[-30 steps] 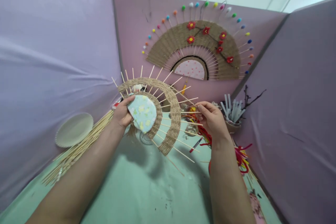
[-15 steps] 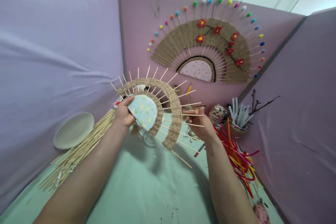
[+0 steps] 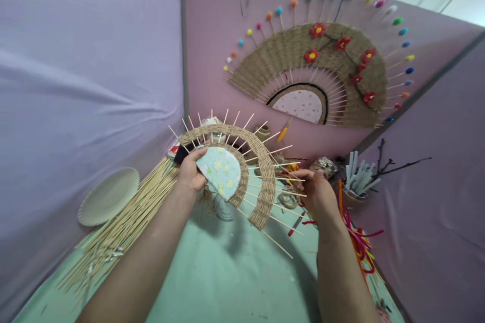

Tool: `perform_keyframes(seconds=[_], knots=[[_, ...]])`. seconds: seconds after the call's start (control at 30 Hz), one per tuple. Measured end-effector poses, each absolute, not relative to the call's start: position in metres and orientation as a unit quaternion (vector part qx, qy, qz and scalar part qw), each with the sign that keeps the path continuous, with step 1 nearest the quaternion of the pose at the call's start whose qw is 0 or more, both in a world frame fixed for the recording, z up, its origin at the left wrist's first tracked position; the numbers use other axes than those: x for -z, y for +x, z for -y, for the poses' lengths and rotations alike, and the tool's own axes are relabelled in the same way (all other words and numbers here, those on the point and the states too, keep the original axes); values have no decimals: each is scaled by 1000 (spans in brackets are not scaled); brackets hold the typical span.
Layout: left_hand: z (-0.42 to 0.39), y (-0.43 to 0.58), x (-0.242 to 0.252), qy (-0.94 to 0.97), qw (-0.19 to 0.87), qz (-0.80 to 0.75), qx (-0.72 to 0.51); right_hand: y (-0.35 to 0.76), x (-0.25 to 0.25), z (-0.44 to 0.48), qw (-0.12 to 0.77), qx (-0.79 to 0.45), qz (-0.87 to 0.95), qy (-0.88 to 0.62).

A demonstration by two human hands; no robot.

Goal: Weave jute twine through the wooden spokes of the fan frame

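Observation:
A half-round woven fan [image 3: 266, 176] is held up above the table, its pale sticks fanning outward through a brown twine band. Its half-disc centre [image 3: 222, 169] is light blue cloth with yellow flowers, edged by a second woven band. My left hand [image 3: 193, 169] grips the flat side of this centre, thumb on the cloth and fingers hidden behind. At the fan's right side, my right hand [image 3: 316, 189] is pinched beside the stick tips, with a thin strand of twine [image 3: 284, 168] running from the outer band to its fingers.
A finished fan [image 3: 284, 50] with red flowers and coloured tips hangs on the pink wall. Left lie a bundle of sticks [image 3: 125, 217] and a scalloped plate [image 3: 109, 197]. Right are pipe cleaners [image 3: 364, 247] and a pot of glue sticks [image 3: 358, 176]. A protractor [image 3: 224, 209] lies under the fan.
The view has shifted, so the scene sits farther right and the wall fan looks larger. My left hand keeps its hold, while my right hand stays by the stick tips, slightly farther out.

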State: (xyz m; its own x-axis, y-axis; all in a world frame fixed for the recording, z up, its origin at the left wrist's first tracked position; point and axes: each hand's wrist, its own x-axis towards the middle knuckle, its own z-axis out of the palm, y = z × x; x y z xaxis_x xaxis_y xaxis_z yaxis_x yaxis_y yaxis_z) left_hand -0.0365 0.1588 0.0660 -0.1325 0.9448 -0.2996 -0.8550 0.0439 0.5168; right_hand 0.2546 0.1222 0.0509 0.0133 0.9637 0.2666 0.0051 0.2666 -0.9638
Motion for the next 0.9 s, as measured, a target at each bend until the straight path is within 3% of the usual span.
perform_keyframes(seconds=[0.2, 0.33, 0.6, 0.77, 0.9], knots=[[-156, -28, -69, 88, 645, -295, -699, 262, -70, -103, 523, -117, 680, -500], [-150, -27, -75, 104, 609, -292, -730, 261, -79, -96, 524, -47, 696, -489], [-142, -16, -86, 114, 572, -314, -749, 269, -85, -92, 582, -162, 632, -486], [-137, -8, -100, 117, 565, -316, -753, 282, -81, -99, 633, -306, 567, -430], [-128, -13, -101, 104, 567, -315, -754, 287, -75, -106, 625, -401, 541, -395]])
